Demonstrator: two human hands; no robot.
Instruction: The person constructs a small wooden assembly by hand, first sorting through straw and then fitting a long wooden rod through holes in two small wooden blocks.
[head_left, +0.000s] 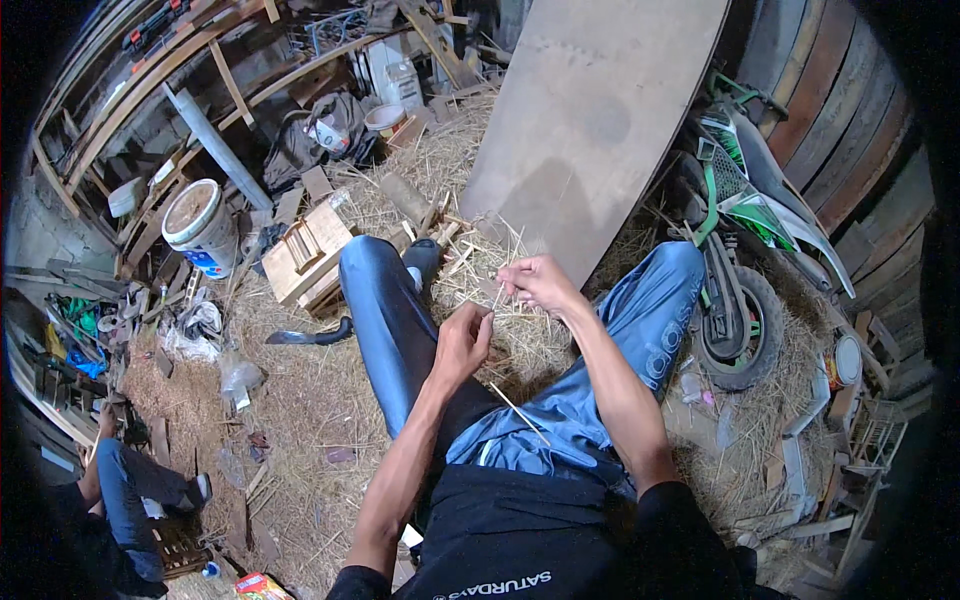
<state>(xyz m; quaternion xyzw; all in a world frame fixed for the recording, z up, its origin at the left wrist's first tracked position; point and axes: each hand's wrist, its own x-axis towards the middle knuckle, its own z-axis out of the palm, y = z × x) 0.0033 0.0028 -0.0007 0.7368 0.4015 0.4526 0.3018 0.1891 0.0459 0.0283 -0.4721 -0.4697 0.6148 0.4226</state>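
I sit on a straw-covered floor with my legs in blue trousers spread apart. My left hand [463,343] is closed around thin straw stalks [505,305] between my knees. My right hand [537,281] pinches the other end of the same pale stalks, a little higher and to the right. One long straw [520,413] lies across my right thigh. A heap of loose straw [520,345] fills the ground just beyond both hands.
A large flat wooden board [590,110] leans ahead of me. A green and white motorbike [745,250] stands at the right. A small wooden crate [305,255] and a white bucket [200,225] sit at the left. Another person's legs [135,490] show at lower left.
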